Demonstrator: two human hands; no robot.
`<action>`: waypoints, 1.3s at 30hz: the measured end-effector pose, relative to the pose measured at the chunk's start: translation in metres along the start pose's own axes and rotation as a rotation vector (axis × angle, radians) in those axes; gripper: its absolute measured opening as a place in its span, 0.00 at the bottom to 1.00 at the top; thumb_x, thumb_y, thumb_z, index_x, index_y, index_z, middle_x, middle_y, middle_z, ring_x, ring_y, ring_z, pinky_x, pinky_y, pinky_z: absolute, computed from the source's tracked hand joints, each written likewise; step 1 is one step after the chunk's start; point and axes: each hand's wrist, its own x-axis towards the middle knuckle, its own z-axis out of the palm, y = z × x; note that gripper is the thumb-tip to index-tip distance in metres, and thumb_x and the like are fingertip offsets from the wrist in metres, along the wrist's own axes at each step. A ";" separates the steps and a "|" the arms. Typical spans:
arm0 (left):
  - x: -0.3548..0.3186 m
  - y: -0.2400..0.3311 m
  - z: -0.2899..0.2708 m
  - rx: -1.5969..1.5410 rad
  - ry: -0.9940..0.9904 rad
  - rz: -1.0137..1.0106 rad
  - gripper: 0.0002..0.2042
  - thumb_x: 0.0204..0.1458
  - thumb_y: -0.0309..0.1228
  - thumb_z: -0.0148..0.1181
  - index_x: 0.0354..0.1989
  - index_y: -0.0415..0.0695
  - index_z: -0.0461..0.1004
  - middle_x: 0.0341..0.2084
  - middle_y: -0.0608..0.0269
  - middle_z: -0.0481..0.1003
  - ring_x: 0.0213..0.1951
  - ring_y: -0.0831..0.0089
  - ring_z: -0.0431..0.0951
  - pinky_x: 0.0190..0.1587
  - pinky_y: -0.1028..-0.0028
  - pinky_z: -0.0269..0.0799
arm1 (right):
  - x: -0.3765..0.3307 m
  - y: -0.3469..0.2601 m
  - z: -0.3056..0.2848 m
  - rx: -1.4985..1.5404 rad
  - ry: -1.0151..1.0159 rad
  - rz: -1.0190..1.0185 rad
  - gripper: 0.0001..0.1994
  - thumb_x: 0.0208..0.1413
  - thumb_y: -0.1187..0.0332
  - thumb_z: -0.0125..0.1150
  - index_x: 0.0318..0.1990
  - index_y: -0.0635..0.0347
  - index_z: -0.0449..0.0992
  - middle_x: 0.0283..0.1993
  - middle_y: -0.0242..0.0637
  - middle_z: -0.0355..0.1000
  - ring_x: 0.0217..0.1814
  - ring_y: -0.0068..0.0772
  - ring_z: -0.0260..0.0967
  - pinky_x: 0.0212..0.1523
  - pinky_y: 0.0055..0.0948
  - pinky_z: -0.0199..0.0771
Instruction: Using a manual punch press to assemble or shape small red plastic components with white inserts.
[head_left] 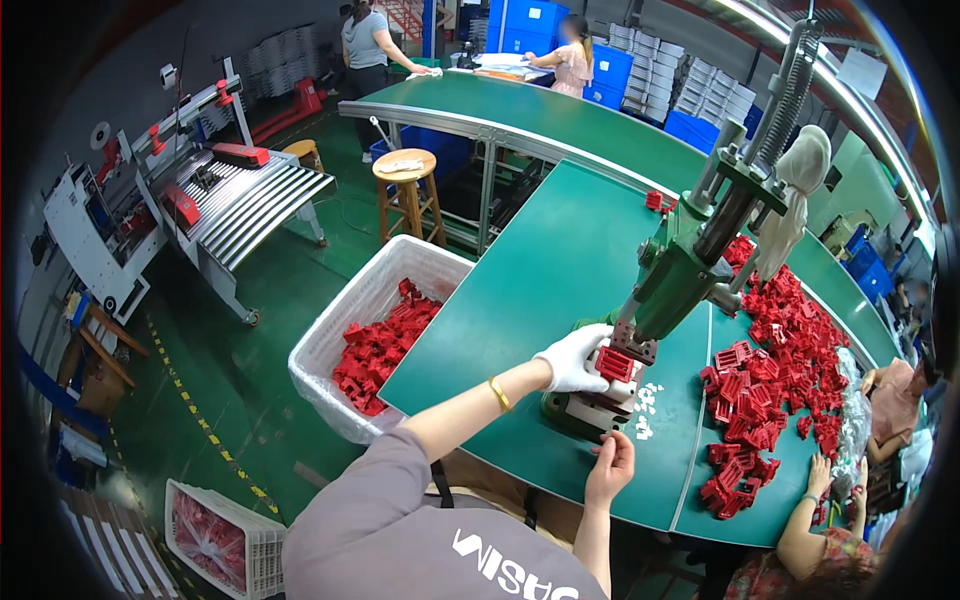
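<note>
We see the left forearm [465,408] reaching forward and rightward, wrist nearly straight. The white-gloved left hand [574,361] curves, thumb apart from the fingers. We note the right forearm [594,540] raised steeply; the bare right hand [611,470] sits nearer the body, fingers bent, thumb near the index fingertip.

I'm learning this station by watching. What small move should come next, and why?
I'd probably lift the right hand to the red part under the green press: the gloved left hand is beside that part, while the right is low in front, its fingers drawn together near small white pieces. Whether it pinches one is too small to tell.
</note>
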 end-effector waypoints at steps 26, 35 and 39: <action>-0.112 0.012 0.006 -0.029 0.020 -0.087 0.28 0.53 0.41 0.62 0.60 0.42 0.65 0.54 0.50 0.68 0.58 0.57 0.68 0.62 0.64 0.64 | 0.168 -0.107 0.034 -0.458 -0.276 -0.103 0.37 0.45 0.63 0.73 0.62 0.64 0.62 0.59 0.44 0.68 0.62 0.39 0.66 0.61 0.40 0.63; -0.126 0.004 0.003 -0.029 0.019 -0.084 0.28 0.53 0.42 0.61 0.60 0.43 0.65 0.52 0.52 0.70 0.55 0.58 0.70 0.61 0.65 0.64 | 0.166 -0.074 0.035 -0.219 -0.458 0.026 0.23 0.48 0.70 0.72 0.51 0.66 0.72 0.42 0.36 0.75 0.42 0.25 0.71 0.46 0.26 0.71; -0.128 0.003 0.004 -0.042 0.009 -0.103 0.27 0.54 0.42 0.61 0.60 0.43 0.66 0.54 0.52 0.69 0.57 0.58 0.69 0.61 0.65 0.64 | 0.161 -0.075 0.036 -0.270 -0.450 -0.032 0.24 0.46 0.69 0.74 0.50 0.66 0.73 0.42 0.36 0.76 0.41 0.25 0.72 0.46 0.27 0.72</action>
